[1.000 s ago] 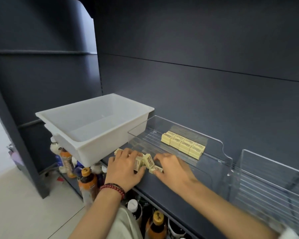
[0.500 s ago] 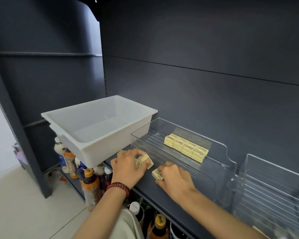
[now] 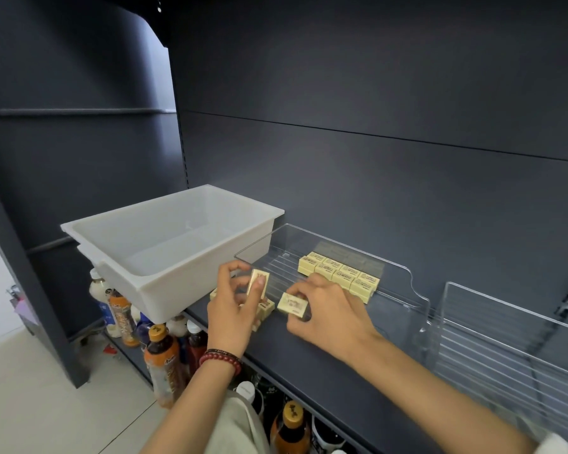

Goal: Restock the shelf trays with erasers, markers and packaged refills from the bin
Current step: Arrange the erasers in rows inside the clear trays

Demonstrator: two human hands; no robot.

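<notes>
While a row of erasers (image 3: pixel 338 275) already sits toward the back of the clear tray (image 3: pixel 407 291), each hand works with one more cream-wrapped block just outside the tray's front left corner. The left hand (image 3: pixel 233 309) pinches an upright eraser (image 3: pixel 259 283) on its narrow end, thumb on the near face and curled fingers (image 3: pixel 230 267) behind it. The right hand (image 3: pixel 328 309) grips a flat eraser (image 3: pixel 292 304) by its edges, label up, close to the tray's low front lip. A few loose erasers (image 3: pixel 265 309) lie on the dark shelf (image 3: pixel 325 365) just in front of the tray, partly hidden under the left hand. The white bin (image 3: pixel 151 283) stands against the tray's left side and looks empty from this angle. A second clear tray (image 3: pixel 505 322) stands to its right, and drink bottles (image 3: pixel 161 362) crowd the level below. These erasers are probably light, firm little bricks in smooth paper sleeves. A pinch across the two long sides should hold them without much squeeze, though the glossy wrap may slip if only a corner is caught. The likely next move is to lift each one over the front lip and set it down flush with the row. The ribbed tray floor could let a carelessly dropped block tip, so placing them flat seems the safer way.
</notes>
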